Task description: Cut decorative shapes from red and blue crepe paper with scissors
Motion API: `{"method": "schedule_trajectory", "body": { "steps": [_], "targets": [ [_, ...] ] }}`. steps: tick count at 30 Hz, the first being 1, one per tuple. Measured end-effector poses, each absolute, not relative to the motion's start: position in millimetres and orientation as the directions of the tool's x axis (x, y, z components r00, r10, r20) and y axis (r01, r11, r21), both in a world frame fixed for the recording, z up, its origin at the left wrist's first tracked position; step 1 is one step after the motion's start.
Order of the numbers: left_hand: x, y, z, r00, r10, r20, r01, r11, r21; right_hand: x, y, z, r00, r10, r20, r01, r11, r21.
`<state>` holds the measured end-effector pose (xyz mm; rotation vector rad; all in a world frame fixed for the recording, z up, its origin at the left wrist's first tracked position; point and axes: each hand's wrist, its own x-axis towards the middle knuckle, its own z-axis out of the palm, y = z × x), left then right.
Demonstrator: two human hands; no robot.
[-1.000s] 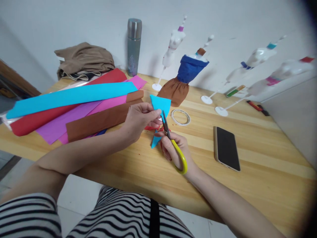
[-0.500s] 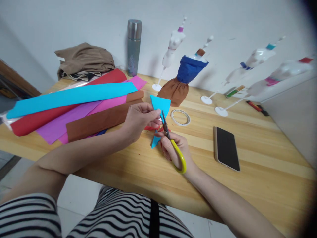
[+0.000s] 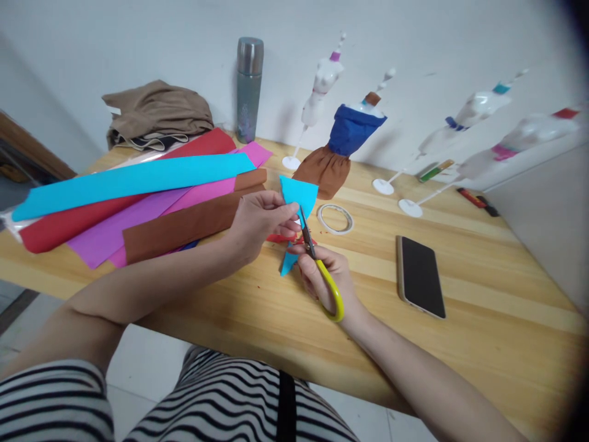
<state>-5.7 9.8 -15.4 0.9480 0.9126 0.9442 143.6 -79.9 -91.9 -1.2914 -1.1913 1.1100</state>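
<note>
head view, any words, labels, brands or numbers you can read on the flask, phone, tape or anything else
No text can be read in this view.
Flask: a mottled patch low on its body, too blurred to tell if it is lettering.
Phone: dark screen, nothing on it.
Tape: plain.
Scissors in the right hand: no mark visible.

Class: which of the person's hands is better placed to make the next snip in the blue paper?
Right. The right hand already grips the scissors, blades at the blue paper, which the left hand pinches.
</note>
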Motion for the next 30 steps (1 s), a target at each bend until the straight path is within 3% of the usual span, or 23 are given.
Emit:
{"method": "schedule_trajectory", "body": {
  "steps": [20,30],
  "targets": [
    [-7.2,9.4,-14.8,0.367,0.906,-0.213,-0.170,0.291,0.942,141.0,-79.2,-86.6,0.121,0.993,0.016,0.053,0.009,-0.999],
    [-10.3,11.9,-14.3,0.334,0.923,-0.193,-0.245,0.283,0.927,141.6,-81.2,-90.5,0.100,0.995,0.021,0.057,0.016,-0.998]
  ]
}}
